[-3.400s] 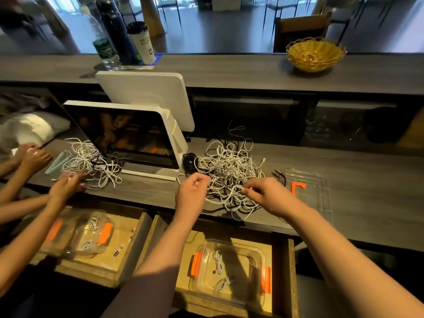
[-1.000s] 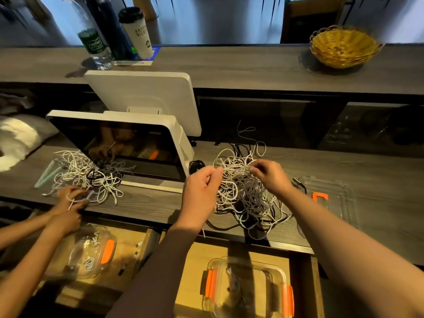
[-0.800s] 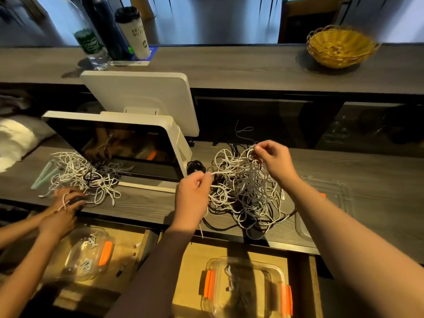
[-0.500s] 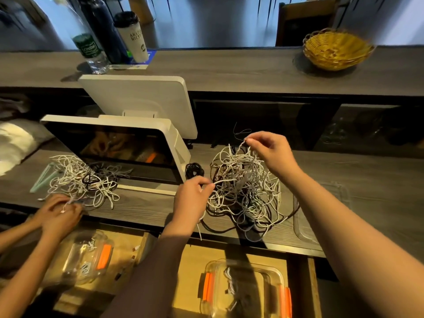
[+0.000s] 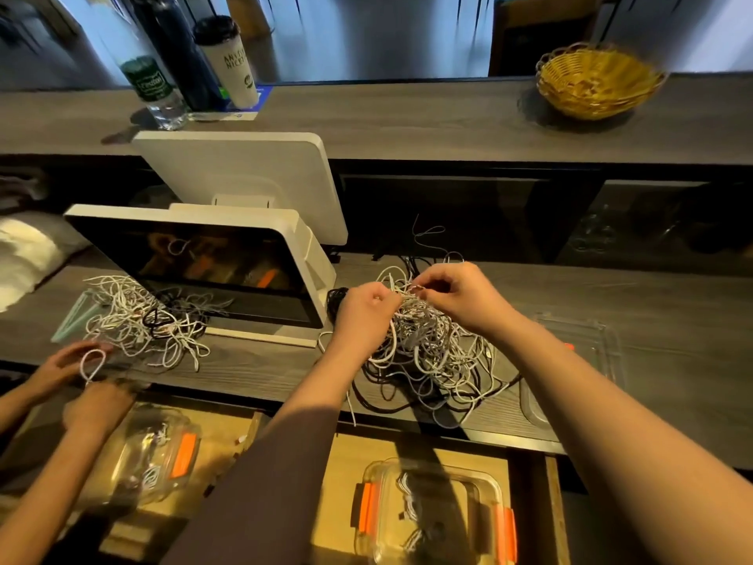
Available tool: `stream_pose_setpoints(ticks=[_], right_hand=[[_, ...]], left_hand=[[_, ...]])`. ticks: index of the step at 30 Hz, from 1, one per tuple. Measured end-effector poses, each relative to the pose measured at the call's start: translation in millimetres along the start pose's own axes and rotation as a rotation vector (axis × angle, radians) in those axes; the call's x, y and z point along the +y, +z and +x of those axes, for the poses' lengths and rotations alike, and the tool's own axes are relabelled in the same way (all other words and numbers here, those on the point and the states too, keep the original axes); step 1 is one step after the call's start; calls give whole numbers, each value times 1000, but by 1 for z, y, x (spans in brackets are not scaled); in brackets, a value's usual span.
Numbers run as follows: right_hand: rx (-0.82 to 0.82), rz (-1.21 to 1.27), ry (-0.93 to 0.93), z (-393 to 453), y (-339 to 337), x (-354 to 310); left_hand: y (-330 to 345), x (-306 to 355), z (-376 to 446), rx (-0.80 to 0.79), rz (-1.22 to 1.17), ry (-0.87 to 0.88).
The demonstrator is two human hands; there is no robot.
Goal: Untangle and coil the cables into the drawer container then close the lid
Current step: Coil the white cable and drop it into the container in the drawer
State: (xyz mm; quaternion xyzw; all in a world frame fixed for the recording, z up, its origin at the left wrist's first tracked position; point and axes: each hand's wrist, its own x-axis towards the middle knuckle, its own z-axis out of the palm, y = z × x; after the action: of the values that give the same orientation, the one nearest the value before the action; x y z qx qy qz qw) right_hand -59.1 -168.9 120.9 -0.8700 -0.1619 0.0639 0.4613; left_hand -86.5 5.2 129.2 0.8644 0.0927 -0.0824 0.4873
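Note:
A tangled heap of white and black cables [image 5: 428,352] lies on the dark wooden counter in front of me. My left hand [image 5: 364,314] grips white strands at the heap's upper left. My right hand [image 5: 456,295] pinches a cable end at the top of the heap, close to the left hand. Below, in the open drawer, stands a clear container [image 5: 436,511] with orange clips and a few coiled cables inside. Its clear lid [image 5: 578,360] lies on the counter to the right, partly behind my right forearm.
A white point-of-sale screen [image 5: 212,263] stands left of the heap. Another person's hands [image 5: 81,381] work a second cable pile [image 5: 142,320] above a second container [image 5: 150,454]. Bottles, a cup [image 5: 228,63] and a wicker basket [image 5: 595,83] sit on the upper shelf.
My right hand came down from lifting strands high and now meets my left hand at the top of the heap. The heap has settled lower on the counter.

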Motion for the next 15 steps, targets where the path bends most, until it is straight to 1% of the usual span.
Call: stream_pose_setpoints(ticks=[1, 5, 9, 12, 15], right_hand=[[4, 5, -6, -1, 2, 0], [-7, -62, -57, -1, 9, -1], [-14, -111, -53, 0, 13, 2], [14, -83, -23, -1, 13, 8], [-12, -72, 59, -1, 15, 16]], left_hand=[[0, 0, -2, -8, 5, 4], [0, -4, -5, -133, 2, -7], [-1, -7, -4, -191, 10, -14], [0, -2, -6, -143, -14, -9], [2, 3, -9, -82, -27, 27]])
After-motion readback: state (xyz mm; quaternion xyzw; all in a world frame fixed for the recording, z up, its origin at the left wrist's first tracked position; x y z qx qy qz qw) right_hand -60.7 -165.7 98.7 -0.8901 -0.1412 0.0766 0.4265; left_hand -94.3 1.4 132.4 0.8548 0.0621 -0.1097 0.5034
